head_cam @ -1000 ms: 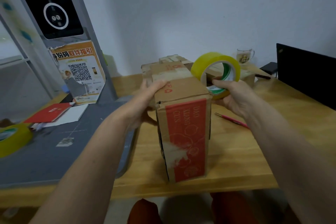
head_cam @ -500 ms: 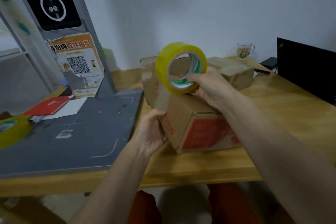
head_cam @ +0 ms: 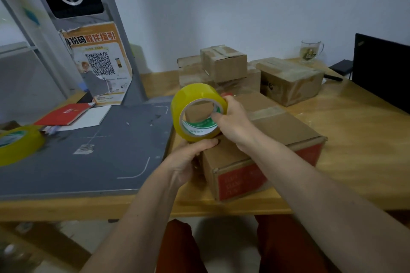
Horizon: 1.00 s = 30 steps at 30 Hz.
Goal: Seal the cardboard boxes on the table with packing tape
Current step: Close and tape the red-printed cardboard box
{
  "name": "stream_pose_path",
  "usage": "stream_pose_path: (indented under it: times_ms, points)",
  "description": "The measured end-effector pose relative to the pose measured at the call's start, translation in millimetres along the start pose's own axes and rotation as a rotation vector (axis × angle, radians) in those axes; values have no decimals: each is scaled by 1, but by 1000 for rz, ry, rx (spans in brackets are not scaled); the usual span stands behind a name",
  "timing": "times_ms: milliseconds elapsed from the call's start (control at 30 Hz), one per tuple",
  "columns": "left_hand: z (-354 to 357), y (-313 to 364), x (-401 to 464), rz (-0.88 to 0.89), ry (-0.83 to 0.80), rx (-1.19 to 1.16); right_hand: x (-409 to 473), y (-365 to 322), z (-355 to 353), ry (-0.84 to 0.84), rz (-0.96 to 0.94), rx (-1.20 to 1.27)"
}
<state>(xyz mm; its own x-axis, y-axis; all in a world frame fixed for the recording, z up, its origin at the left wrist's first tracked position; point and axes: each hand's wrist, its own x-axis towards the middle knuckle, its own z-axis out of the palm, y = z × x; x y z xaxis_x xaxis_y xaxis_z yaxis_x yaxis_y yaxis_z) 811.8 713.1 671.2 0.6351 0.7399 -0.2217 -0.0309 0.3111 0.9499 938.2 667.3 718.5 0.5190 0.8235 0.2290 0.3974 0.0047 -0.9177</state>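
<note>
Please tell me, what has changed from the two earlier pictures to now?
The box, upright on its end a second ago, now lies flat on the table. The left hand let go of it and now grips the bottom of the tape roll. The right hand still holds the roll. The boxes behind stayed put.

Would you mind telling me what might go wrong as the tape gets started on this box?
1. The nearest cardboard box lies at an angle with a corner near the wooden table's edge; neither hand presses it down, so a pull on the tape might drag it off.
2. The right hand and left hand both grip the yellow tape roll above the box, so a strip pulled free may twist and stick to itself.
</note>
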Motion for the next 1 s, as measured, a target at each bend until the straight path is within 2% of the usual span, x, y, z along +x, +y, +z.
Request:
stream_pose_path:
  times_ms: [233, 400, 567, 667, 767, 867, 933, 1000]
  points:
    - [0, 2, 3, -51, -2, -43, 8, 7, -37, 82, 70, 37]
    - [-1, 3, 5, -81, -7, -58, 10, 27, -101, 264, 88, -149]
    - [-1, 5, 2, -75, -31, 23, 9, 34, -100, 240, 117, -170]
    - [0, 12, -3, -23, 30, 269, 4, 35, -97, 215, 132, -166]
    - [6, 25, 1, 234, 217, 719, 1, 33, -94, 209, 126, -202]
    - [23, 33, 9, 367, 95, 869, 2, 32, -93, 213, 141, -198]
    - [35, 31, 15, 343, 51, 998, 2, 33, -95, 194, 149, -195]
    - [41, 28, 22, 311, 83, 1099, 3, 32, -97, 171, 144, -193]
